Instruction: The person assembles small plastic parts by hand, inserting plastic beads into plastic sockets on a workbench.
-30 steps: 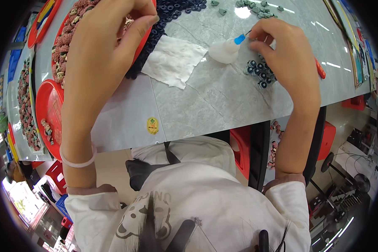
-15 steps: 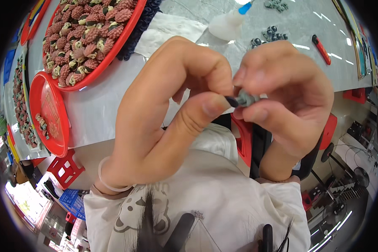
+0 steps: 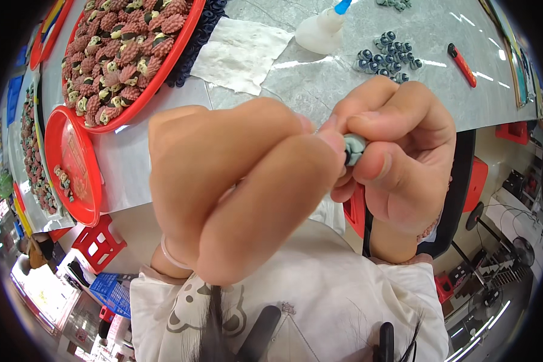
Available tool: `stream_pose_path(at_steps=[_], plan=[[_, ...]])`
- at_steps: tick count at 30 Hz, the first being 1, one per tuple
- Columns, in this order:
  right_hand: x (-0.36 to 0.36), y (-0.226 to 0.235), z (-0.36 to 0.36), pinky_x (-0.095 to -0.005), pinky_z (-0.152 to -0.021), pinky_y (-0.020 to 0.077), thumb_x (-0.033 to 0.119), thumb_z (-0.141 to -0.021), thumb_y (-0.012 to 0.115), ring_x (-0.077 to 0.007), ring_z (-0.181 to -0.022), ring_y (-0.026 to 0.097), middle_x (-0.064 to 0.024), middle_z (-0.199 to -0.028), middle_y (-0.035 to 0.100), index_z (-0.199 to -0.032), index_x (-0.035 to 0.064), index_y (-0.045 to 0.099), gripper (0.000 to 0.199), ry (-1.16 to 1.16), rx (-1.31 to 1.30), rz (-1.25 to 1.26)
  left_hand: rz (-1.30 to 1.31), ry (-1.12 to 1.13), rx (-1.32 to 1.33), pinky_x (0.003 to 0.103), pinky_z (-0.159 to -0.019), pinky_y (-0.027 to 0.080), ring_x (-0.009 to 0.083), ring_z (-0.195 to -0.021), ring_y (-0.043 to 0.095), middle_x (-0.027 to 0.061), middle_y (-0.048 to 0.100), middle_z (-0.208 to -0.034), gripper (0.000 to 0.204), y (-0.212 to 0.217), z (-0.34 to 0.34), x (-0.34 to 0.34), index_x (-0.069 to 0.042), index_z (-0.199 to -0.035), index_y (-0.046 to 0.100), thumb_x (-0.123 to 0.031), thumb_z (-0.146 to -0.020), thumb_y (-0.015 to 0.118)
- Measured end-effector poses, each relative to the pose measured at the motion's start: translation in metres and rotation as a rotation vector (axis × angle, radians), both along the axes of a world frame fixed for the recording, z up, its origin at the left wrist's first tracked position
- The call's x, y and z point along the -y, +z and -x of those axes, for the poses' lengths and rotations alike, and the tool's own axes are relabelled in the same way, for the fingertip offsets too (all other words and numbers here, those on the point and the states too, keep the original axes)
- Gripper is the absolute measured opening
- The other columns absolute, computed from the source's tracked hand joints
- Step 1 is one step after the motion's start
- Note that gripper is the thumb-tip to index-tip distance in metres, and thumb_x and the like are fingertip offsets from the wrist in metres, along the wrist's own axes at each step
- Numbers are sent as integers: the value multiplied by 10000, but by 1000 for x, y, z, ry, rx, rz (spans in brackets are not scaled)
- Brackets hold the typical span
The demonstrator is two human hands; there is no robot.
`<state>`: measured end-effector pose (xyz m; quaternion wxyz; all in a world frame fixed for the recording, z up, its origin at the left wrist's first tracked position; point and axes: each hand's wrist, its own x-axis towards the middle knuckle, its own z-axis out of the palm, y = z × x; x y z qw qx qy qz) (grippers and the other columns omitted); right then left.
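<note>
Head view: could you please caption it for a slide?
Both hands at a small grey-green piece, a white bottle beyond.

Glossy grey marble-patterned table. On it, left: large round red plastic tray, with small dark blue rings along its right side; shallow round red plastic dish nearer the edge. Middle: crumpled white cloth, translucent white squeeze bottle with blue tip beside it. Right: cluster of small dark blue and grey-green pieces, slim red cutter with black end.

Craft workshop: heaped red tray, clustered small parts.
</note>
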<state>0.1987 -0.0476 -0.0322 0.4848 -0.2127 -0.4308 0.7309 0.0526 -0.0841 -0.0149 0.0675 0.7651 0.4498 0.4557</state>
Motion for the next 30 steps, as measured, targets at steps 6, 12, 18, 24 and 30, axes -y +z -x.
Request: stream_pose_path(at_steps=[6,12,18,24,30], plan=[[-2,-6,0,-188,-394,411,120,-753,626,-135,-537,522,-147,-874,505,-849,10,507,188,153,-141,216,-25,-116,147,236,-509,418,178,-611,517,119,496,-781,110,-11,0,-11,-5,-859,489,-24,-767,545],[-12,-7,-26,-138,-467,366,109,-757,615,-100,-608,463,-110,-936,487,-956,18,529,235,-78,45,-38,15,-151,41,229,-590,399,157,-666,489,146,526,-838,179,-12,31,-31,27,-916,516,72,-745,487],[-24,-14,-72,-179,-618,407,-53,-727,557,-117,-724,495,-101,-951,515,-910,1,567,191,-546,683,-162,156,117,-402,232,-613,381,135,-663,486,45,560,-849,112,15,58,-69,-16,-853,574,2,-745,545],[-35,-22,-65,-205,-657,407,-88,-691,561,-92,-712,513,-35,-813,554,-822,-27,551,145,-483,1123,-424,-9,103,-885,279,-683,380,177,-736,495,17,527,-792,95,12,51,-96,-54,-769,561,-64,-681,597],[-43,-10,-59,-211,-639,421,-84,-689,558,-90,-703,530,-44,-769,569,-810,-30,561,132,-381,1241,-570,-60,118,-1028,278,-715,380,154,-792,489,6,506,-826,96,2,48,-105,-58,-714,535,-62,-643,599]])
